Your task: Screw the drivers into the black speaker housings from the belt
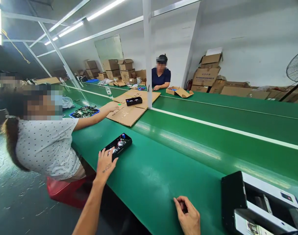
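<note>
My left hand (106, 165) reaches across the table, its fingers spread over the near end of a long black open housing (122, 146). Inside that housing are round silvery parts, wires and a blue piece near the far end. The hand covers its near end. My right hand (188, 213) rests low over the green table (149, 182), fingers loosely curled; nothing shows in it, though the palm is in shadow. To its right, apart from it, stands a black and white machine (259, 202) with a small display.
At left a person in a dotted shirt (46, 143) stretches an arm toward cardboard (126, 114) bearing another black housing (134, 101). Near that arm is a blue tray (85, 111) of circuit boards. A white post (147, 58) rises mid-table. Across sits another person (161, 76).
</note>
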Demonstrator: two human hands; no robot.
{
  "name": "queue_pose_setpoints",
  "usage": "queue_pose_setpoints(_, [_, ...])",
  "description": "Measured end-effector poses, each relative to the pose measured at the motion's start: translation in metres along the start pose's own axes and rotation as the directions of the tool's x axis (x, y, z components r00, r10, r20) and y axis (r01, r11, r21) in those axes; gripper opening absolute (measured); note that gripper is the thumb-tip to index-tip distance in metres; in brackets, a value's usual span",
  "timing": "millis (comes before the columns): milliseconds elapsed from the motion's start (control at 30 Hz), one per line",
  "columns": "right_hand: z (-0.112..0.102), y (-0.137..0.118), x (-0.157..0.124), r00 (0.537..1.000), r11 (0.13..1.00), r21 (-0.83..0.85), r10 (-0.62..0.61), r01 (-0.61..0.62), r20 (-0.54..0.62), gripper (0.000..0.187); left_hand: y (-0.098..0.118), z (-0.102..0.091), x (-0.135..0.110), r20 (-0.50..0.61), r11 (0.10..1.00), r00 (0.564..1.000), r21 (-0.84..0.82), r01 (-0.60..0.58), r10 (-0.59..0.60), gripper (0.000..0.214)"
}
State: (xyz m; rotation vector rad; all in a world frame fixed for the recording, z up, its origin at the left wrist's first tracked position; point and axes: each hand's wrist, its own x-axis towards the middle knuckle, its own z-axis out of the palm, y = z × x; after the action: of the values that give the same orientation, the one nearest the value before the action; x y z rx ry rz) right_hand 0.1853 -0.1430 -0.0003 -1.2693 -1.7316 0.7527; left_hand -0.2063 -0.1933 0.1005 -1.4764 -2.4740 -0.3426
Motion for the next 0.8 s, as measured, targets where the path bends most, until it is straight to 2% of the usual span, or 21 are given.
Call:
queue_pose_setpoints(67, [0.001, -0.002, 0.001, 0.999, 1.0, 0.0, -0.028, 0.028, 0.027, 0.046, -0.024, -0.007, -0.002, 0.075, 0.998, 0.997, 0.062, -0.025, 0.021, 0.048])
queue_pose_setpoints(100, [0.002, -0.002, 0.001, 0.999, 1.0, 0.002, -0.027, 0.027, 0.037, 0.046, -0.025, -0.007, -0.004, 0.105, 0.997, 0.994, 0.07, -0.042, 0.035, 0.047])
queue_pose_setpoints(167, [0.001, -0.002, 0.001, 0.998, 1.0, 0.02, 0.006, -0.007, 0.056, 0.045, -0.008, -0.003, -0.009, 0.128, 0.996, 0.99, 0.069, -0.064, 0.054, 0.046])
queue_pose_setpoints(267, [-0.002, -0.004, 0.0, 0.988, 0.985, 0.109, 0.125, -0.135, 0.093, 0.044, 0.055, 0.008, -0.02, 0.16, 0.989, 0.978, 0.029, -0.144, 0.137, 0.046])
queue_pose_setpoints(333, [-0.007, -0.007, -0.003, 0.966, 0.942, 0.223, 0.231, -0.252, 0.116, 0.045, 0.107, 0.012, -0.03, 0.182, 0.959, 0.943, -0.114, -0.261, 0.278, 0.048])
queue_pose_setpoints(400, [-0.013, -0.011, -0.009, 0.933, 0.865, 0.349, 0.333, -0.36, 0.137, 0.047, 0.155, 0.01, -0.043, 0.186, 0.906, 0.913, -0.3, -0.299, 0.363, 0.051])
queue_pose_setpoints(433, [-0.018, -0.013, -0.013, 0.916, 0.824, 0.401, 0.374, -0.4, 0.145, 0.048, 0.175, 0.006, -0.049, 0.192, 0.854, 0.887, -0.413, -0.316, 0.42, 0.054])
queue_pose_setpoints(467, [-0.023, -0.015, -0.018, 0.9, 0.788, 0.439, 0.409, -0.431, 0.15, 0.048, 0.191, 0.001, -0.055, 0.184, 0.766, 0.836, -0.536, -0.355, 0.517, 0.056])
queue_pose_setpoints(500, [-0.029, -0.017, -0.023, 0.887, 0.761, 0.464, 0.438, -0.454, 0.15, 0.047, 0.203, -0.004, -0.058, 0.157, 0.648, 0.766, -0.651, -0.395, 0.624, 0.056])
queue_pose_setpoints(533, [-0.036, -0.019, -0.029, 0.875, 0.742, 0.478, 0.462, -0.47, 0.144, 0.047, 0.209, -0.009, -0.059, 0.11, 0.524, 0.697, -0.743, -0.417, 0.709, 0.052])
queue_pose_setpoints(567, [-0.043, -0.02, -0.036, 0.865, 0.73, 0.485, 0.484, -0.483, 0.133, 0.046, 0.212, -0.013, -0.056, 0.051, 0.422, 0.655, -0.802, -0.423, 0.754, 0.046])
queue_pose_setpoints(600, [-0.049, -0.021, -0.043, 0.856, 0.723, 0.485, 0.502, -0.492, 0.119, 0.045, 0.21, -0.016, -0.05, -0.002, 0.371, 0.666, -0.829, -0.418, 0.746, 0.038])
queue_pose_setpoints(633, [-0.056, -0.022, -0.05, 0.849, 0.72, 0.483, 0.518, -0.498, 0.103, 0.044, 0.206, -0.016, -0.04, -0.041, 0.381, 0.732, -0.833, -0.401, 0.68, 0.032])
queue_pose_setpoints(667, [-0.061, -0.022, -0.057, 0.843, 0.72, 0.479, 0.53, -0.502, 0.086, 0.043, 0.198, -0.013, -0.028, -0.066, 0.436, 0.819, -0.821, -0.369, 0.569, 0.029])
queue_pose_setpoints(700, [-0.066, -0.022, -0.064, 0.839, 0.722, 0.474, 0.539, -0.503, 0.07, 0.041, 0.189, -0.008, -0.015, -0.074, 0.491, 0.888, -0.811, -0.319, 0.454, 0.028])
queue_pose_setpoints(733, [-0.07, -0.022, -0.071, 0.837, 0.725, 0.469, 0.545, -0.504, 0.056, 0.04, 0.18, -0.001, -0.002, -0.05, 0.521, 0.935, -0.819, -0.24, 0.351, 0.027])
queue_pose_setpoints(767, [-0.073, -0.022, -0.078, 0.835, 0.728, 0.465, 0.548, -0.503, 0.046, 0.039, 0.171, 0.008, 0.009, 0.027, 0.518, 0.96, -0.846, -0.127, 0.279, 0.031])
queue_pose_setpoints(800, [-0.075, -0.022, -0.083, 0.836, 0.732, 0.46, 0.548, -0.502, 0.039, 0.038, 0.164, 0.017, 0.018, 0.152, 0.479, 0.954, -0.878, 0.01, 0.258, 0.034])
